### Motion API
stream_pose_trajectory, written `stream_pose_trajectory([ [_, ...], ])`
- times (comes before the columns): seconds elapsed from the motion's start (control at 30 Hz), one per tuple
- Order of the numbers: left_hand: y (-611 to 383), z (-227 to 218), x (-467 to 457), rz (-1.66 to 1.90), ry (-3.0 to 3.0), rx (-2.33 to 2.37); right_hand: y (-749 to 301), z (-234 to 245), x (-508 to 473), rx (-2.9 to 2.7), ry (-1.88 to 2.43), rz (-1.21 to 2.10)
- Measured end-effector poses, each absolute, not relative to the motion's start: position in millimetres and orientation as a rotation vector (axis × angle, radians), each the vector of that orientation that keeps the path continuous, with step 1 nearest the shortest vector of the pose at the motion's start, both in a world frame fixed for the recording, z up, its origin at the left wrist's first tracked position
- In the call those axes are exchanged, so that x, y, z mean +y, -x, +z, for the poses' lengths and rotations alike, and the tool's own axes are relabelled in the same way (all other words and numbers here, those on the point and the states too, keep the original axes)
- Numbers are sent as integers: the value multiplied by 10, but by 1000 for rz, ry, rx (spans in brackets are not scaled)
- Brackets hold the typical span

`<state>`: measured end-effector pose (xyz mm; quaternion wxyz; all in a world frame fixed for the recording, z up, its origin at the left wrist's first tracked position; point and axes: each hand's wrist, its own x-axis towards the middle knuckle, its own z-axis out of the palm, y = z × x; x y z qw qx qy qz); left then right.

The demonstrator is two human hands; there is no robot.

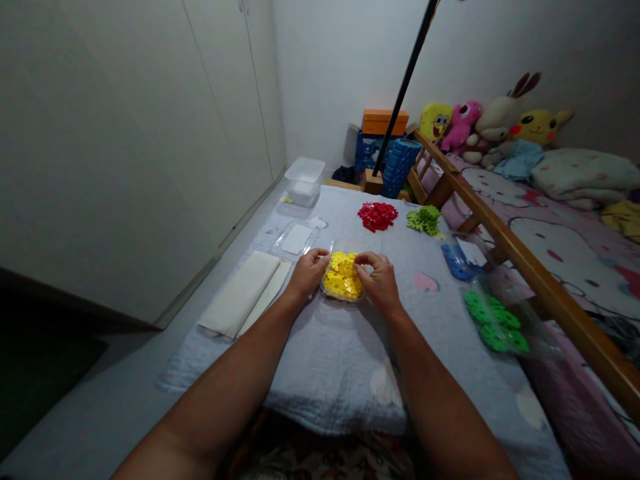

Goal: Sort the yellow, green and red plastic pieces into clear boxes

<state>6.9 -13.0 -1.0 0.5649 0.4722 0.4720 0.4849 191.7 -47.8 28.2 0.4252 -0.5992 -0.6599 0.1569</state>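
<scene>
A clear plastic bag of yellow flat pieces (342, 276) lies on a pale grey quilt (350, 360) in front of me. My left hand (309, 270) grips the bag's left edge with curled fingers. My right hand (379, 277) pinches the bag's upper right edge. Both forearms reach forward over the quilt.
Farther back lie a red pile (377, 215) and a light green pile (425, 219) of pieces. Bags of blue (461, 259) and green (495, 321) pieces sit at the right by a wooden bed rail (525, 267). Folded white sheets (245, 291) and a clear lidded box (304, 180) are at the left.
</scene>
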Motion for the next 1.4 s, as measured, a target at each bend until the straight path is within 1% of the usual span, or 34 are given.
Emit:
stream_pose_trajectory([
  [0.27, -26, 80, -164, 1195, -1289, 1241, -2130, 157, -384, -1447, 1474, 290],
  [0.43, 121, 132, -136, 1210, -1608, 1573, -2215, 23, -299, -1356, 1503, 304],
  [0.5, 173, 131, -126, 1159, -1779, 1768, -2228, -25, -278, -1333, 1519, 329],
  [0.6, 217, 107, -125, 990, -1961, 2024, -2233, -85, -261, -1295, 1555, 392],
  [0.7, 234, 82, -133, 825, -2032, 2167, -2234, -125, -255, -1260, 1575, 418],
  [0.87, 250, 91, -131, 683, -2063, 2231, -2245, -144, -253, -1285, 1590, 418],
  [1.0, 249, 77, -109, 641, -2072, 2238, -2240, -130, -262, -1308, 1605, 421],
  [1.17, 221, 44, -88, 723, -2110, 2221, -2234, -119, -275, -1307, 1613, 416],
  [1.4, 173, 109, -117, 862, -2095, 2147, -2247, -123, -264, -1286, 1595, 428],
])
